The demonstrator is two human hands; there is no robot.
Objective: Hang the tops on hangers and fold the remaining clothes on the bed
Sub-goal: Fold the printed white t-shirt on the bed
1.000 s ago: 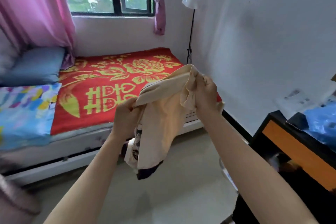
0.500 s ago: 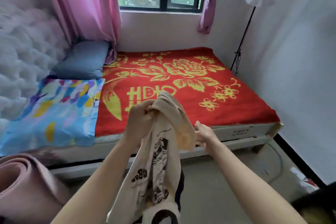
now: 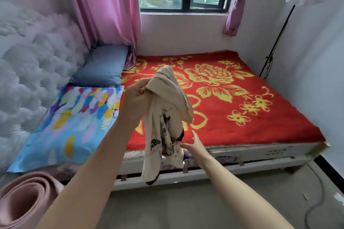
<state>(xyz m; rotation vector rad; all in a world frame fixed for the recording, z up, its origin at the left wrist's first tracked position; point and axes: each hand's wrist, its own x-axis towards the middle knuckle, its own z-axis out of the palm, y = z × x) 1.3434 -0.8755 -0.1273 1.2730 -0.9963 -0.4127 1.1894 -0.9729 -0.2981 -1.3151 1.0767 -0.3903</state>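
Observation:
A cream top with a black print [image 3: 163,117] hangs in front of me over the near edge of the bed [image 3: 251,113]. My left hand [image 3: 135,95] grips its bunched upper part and holds it up. My right hand [image 3: 193,145] is lower, with straight fingers touching the hanging lower part of the top. The bed carries a red blanket with yellow flowers. No hanger is in view.
A blue pillow [image 3: 101,67] and a multicoloured pillow [image 3: 74,117] lie at the head of the bed by a tufted headboard [image 3: 28,72]. A rolled pink mat [image 3: 24,201] stands at the lower left. A floor lamp [image 3: 279,29] stands at the right wall.
The view swung left and closer to the bed. My right hand let go of the top's upper edge and dropped to its lower part; the top now hangs from my left hand.

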